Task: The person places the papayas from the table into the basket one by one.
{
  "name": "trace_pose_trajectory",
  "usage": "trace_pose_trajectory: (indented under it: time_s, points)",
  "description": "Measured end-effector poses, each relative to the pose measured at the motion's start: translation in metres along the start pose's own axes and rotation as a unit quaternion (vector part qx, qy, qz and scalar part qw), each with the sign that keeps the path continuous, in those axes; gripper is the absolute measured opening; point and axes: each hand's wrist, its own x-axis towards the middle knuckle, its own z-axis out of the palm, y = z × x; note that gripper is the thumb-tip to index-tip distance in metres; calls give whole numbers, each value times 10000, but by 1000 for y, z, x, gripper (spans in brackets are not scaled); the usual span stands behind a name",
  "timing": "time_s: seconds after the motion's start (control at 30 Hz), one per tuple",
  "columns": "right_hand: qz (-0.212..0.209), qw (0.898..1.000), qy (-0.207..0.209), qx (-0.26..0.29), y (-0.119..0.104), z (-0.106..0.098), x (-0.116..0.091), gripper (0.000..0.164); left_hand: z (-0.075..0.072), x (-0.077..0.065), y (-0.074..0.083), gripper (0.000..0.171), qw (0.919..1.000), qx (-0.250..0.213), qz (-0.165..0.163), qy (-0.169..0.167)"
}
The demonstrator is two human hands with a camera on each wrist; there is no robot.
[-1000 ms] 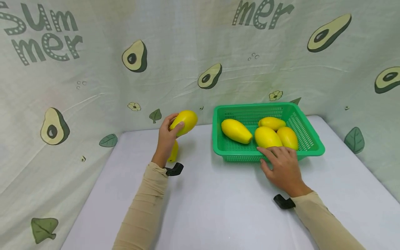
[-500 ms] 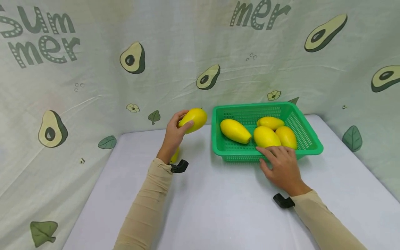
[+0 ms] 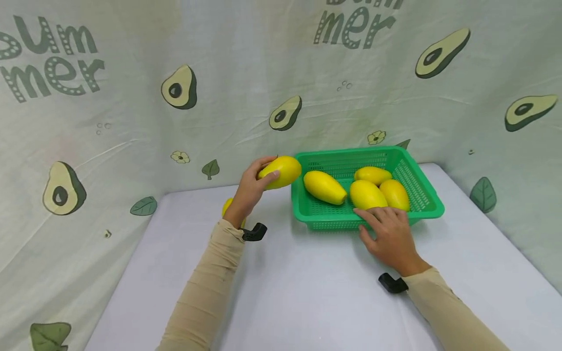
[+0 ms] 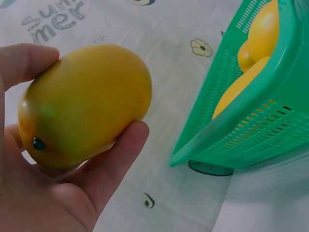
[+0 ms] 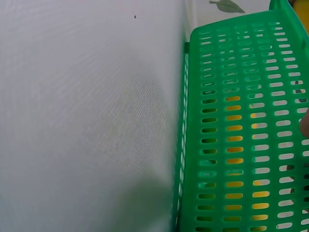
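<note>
My left hand [image 3: 251, 187] holds a yellow mango [image 3: 285, 171] in the air just left of the green plastic basket [image 3: 322, 218]. In the left wrist view, thumb and fingers wrap the mango [image 4: 91, 101], its dark stem dot toward the palm. My right hand [image 3: 390, 239] grips the basket's front rim, fingers over the edge and thumb outside. Inside the basket lie a long yellow papaya-like fruit [image 3: 325, 187] on the left and three yellow mangoes [image 3: 368, 195] grouped on the right. Only a fingertip [image 5: 305, 125] of that hand shows in the right wrist view, against the slotted wall.
Another yellow fruit [image 3: 226, 206] lies on the white table [image 3: 307, 292], mostly hidden behind my left wrist. A fabric backdrop [image 3: 237, 58] with printed avocados hangs right behind the table. Each wrist wears a black camera mount [image 3: 255, 232].
My left hand has carried the mango rightward, up to the basket's left side. The right hand keeps its place on the rim. The head view has shifted slightly.
</note>
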Motion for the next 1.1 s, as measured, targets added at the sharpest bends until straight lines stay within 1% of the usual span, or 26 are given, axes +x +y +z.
trace_pose_trajectory:
  time_s: [0.13, 0.3, 0.43, 0.6, 0.7, 0.83, 1.1]
  points:
    - [-18, 10000, -22, 3, 0, 1, 0, 40, 7, 1, 0, 48, 9997, 31, -61, -216]
    - [-55, 10000, -67, 17, -1, 2, 1, 39, 14, -1, 0, 48, 9988, 174, -83, -452]
    - [-28, 10000, -67, 1, -3, 0, 0, 39, 22, -1, -2, 50, 9971, 365, -53, -661]
    - [-1, 10000, -35, -43, -4, -3, 0, 40, 30, -1, -1, 50, 9944, 419, -79, -965]
    - [-44, 10000, 21, -36, -3, -1, 0, 40, 33, -2, -1, 50, 9935, 469, -92, -1037]
    - [-63, 9999, 137, -43, -1, 0, 1, 40, 37, 0, -1, 51, 9927, 502, -25, -1093]
    - [45, 10000, -24, -26, -2, 0, -1, 41, 45, 3, 2, 50, 9886, 674, 100, -1343]
